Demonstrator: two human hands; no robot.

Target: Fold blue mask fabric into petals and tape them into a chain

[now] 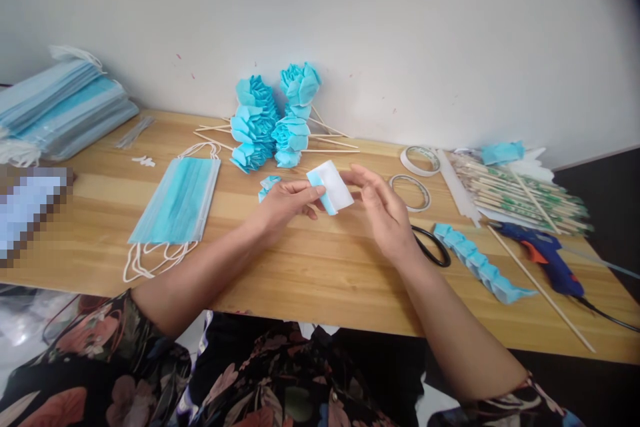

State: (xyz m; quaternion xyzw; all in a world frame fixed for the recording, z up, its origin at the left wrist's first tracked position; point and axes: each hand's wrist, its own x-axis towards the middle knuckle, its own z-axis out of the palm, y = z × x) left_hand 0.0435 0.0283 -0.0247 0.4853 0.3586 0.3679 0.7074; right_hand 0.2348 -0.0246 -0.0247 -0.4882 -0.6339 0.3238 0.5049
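My left hand (286, 203) pinches a small folded piece of mask cloth (331, 187), white on one side and blue along its edge, and lifts it just above the wooden table (310, 273). My right hand (383, 213) is beside the piece, its fingers curved and loosely spread, the fingertips touching its right edge. A small blue folded scrap (269, 185) lies on the table behind my left hand. Several blue flowers made of folded mask cloth (273, 121) on wooden sticks lean against the wall behind.
A flat blue face mask (177, 200) lies at the left, a stack of masks (60, 110) at the far left. To the right are two tape rolls (415, 177), black scissors (433, 247), a pleated blue strip (477, 263), a blue glue gun (547, 257) and wrapped chopsticks (520, 193).
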